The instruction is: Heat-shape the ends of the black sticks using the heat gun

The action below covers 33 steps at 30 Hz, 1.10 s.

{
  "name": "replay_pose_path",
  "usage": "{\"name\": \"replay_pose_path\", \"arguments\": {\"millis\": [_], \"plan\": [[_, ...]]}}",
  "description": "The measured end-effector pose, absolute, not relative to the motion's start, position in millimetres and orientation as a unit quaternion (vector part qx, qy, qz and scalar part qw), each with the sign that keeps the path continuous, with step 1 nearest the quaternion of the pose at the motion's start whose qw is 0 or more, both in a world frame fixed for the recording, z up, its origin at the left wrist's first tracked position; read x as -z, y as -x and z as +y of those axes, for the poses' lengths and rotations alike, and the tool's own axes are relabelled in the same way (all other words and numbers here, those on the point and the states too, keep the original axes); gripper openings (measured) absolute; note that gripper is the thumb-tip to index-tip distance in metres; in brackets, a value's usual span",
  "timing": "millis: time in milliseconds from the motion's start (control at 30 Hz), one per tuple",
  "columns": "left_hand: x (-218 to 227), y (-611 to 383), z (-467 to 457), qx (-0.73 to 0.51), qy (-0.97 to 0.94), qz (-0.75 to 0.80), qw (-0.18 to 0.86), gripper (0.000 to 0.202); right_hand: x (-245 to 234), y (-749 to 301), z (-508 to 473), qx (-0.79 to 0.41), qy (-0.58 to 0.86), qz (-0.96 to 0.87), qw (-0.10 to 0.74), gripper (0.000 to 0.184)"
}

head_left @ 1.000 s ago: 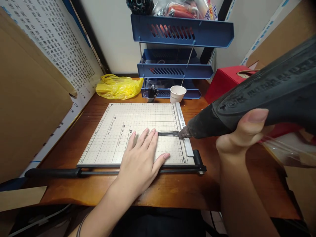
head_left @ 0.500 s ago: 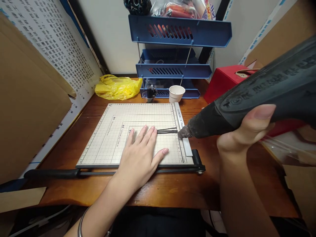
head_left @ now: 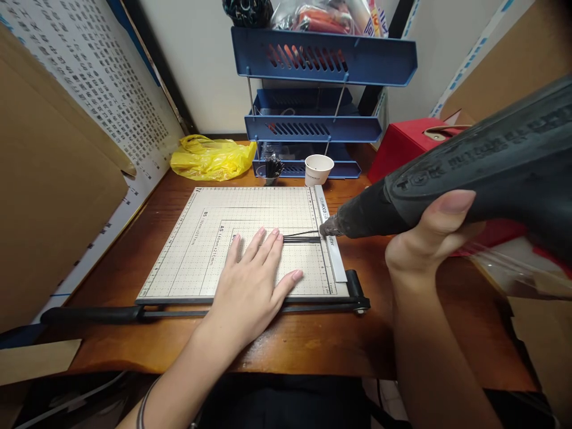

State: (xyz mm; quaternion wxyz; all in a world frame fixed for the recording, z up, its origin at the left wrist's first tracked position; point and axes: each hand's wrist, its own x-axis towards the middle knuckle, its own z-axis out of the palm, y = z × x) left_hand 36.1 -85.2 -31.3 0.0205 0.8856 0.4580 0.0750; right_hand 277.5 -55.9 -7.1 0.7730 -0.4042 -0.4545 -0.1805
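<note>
My left hand (head_left: 252, 277) lies flat with fingers spread on the cream gridded board of a paper cutter (head_left: 179, 262). Its fingertips press on a row of thin black wire-like strands (head_left: 301, 239), whose free ends reach right to the board's ruler strip (head_left: 333, 253). One strand slants away from the others. My right hand (head_left: 431, 235) is wrapped round a black glue gun (head_left: 415, 190). The gun's narrow, stained nozzle points left and down, close to the strand ends; whether it touches them I cannot tell. Under my left palm, the strands' other ends are hidden.
The cutter's black-handled arm (head_left: 93, 314) lies along the near side. Behind the board stand a clear cup of black strands (head_left: 271, 170), a white paper cup (head_left: 319, 170), a yellow plastic bag (head_left: 212, 158) and blue stacked trays (head_left: 313, 128). A red box (head_left: 397, 146) is at right.
My right hand has moved the glue gun slightly left and its nozzle farther from me along the strand ends. My left hand stays in place on the strands.
</note>
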Motion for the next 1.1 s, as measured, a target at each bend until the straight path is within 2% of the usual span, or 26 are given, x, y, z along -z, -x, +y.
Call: {"name": "replay_pose_path", "arguments": {"millis": [167,467,667,900,1000,1100], "plan": [[32.1,-35.0,-85.5,-0.081,-0.886,0.457,0.016,0.070,3.3,-278.3,-56.9,0.151,0.370,-0.471,0.787,0.038],[30.4,-33.2,-85.7,-0.101,-0.892,0.441,0.020,0.065,12.2,-275.8,-55.3,0.201,0.410,-0.460,0.761,0.029],[20.0,-37.2,-68.3,-0.143,-0.872,0.466,0.040,0.046,9.0,-277.4,-53.8,0.180,0.361,-0.471,0.785,0.027],[11.5,-46.9,-33.6,-0.128,-0.860,0.458,0.184,0.023,10.3,-279.6,-53.5,0.191,0.385,-0.465,0.774,0.032],[13.0,-49.7,-28.1,-0.129,-0.858,0.454,0.204,0.011,14.4,-280.5,-54.4,0.206,0.400,-0.469,0.760,0.037],[13.7,-50.6,-28.0,-0.126,-0.858,0.453,0.206,0.008,12.5,-278.9,-56.5,0.202,0.399,-0.473,0.759,0.044]]}}
